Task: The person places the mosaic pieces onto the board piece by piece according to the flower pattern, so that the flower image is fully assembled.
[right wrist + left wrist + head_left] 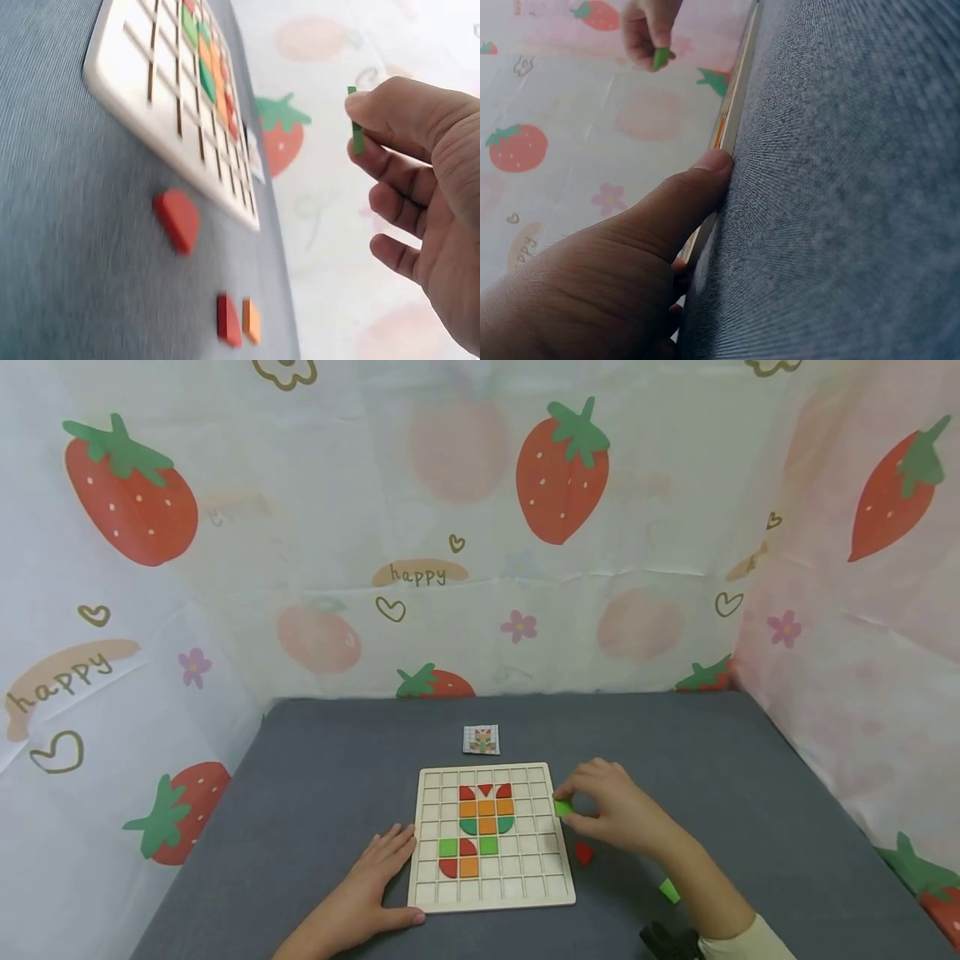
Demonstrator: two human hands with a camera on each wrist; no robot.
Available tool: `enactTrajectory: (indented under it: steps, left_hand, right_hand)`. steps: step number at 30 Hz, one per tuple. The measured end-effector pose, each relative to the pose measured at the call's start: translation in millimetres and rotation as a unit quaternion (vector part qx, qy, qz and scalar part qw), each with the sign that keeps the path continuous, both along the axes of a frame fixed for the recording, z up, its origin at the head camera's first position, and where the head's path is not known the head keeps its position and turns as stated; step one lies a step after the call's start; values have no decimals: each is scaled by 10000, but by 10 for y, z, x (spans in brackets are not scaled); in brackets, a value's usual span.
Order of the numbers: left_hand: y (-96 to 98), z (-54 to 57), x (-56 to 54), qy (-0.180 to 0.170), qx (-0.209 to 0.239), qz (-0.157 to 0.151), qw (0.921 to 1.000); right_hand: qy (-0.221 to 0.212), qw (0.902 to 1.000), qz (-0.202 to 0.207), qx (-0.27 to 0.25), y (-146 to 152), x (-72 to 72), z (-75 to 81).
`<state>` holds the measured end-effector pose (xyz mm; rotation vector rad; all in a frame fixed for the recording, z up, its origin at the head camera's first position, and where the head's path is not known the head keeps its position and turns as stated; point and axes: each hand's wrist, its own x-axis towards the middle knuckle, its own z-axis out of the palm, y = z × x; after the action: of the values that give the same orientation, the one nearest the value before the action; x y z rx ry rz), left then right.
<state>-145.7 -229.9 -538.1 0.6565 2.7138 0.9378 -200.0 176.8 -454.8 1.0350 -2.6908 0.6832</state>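
Note:
A pale wooden grid board (525, 885) lies on the table with several colored tiles set in its cells: red, orange, dark green and light green. My left hand (375, 877) rests against the board's left edge, fingers extended; in the left wrist view its thumb (682, 199) touches the rim. Between thumb and fingertips, my right hand (622, 806) pinches a light green square tile (562, 808) near the board's right edge. In the right wrist view that green tile (355, 124) shows edge-on, held above the table.
A small pattern card (481, 739) lies behind the board. Right of the board is a red tile (584, 853), with a light green tile (670, 891) nearer the right forearm. Another red tile (229, 321) and an orange tile (252, 320) lie farther off. Strawberry-print cloth (337, 527) surrounds the table.

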Motion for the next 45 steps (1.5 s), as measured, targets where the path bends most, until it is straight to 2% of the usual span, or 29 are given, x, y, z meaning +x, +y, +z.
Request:
enactTrajectory:
  steps: [6,20,27,34,45]
  left_hand:
    - [-2,-2,-2,-62,-14,37,10000]
    - [-18,-18,-27,-101,96,16,9999]
    - [-4,-18,-32,-71,41,7,10000]
    - [-9,-10,-35,-11,7,-39,10000]
    - [-5,-3,-9,-79,92,-14,9999]
  right_hand:
    - [-209,9993,146,-260,-242,20,40]
    - [-427,9968,516,-426,-715,36,-132]
    - [-513,9967,545,-323,-789,27,-252]
    - [-802,9950,569,-178,-854,35,-335]
    - [-849,9953,418,223,-942,84,-456]
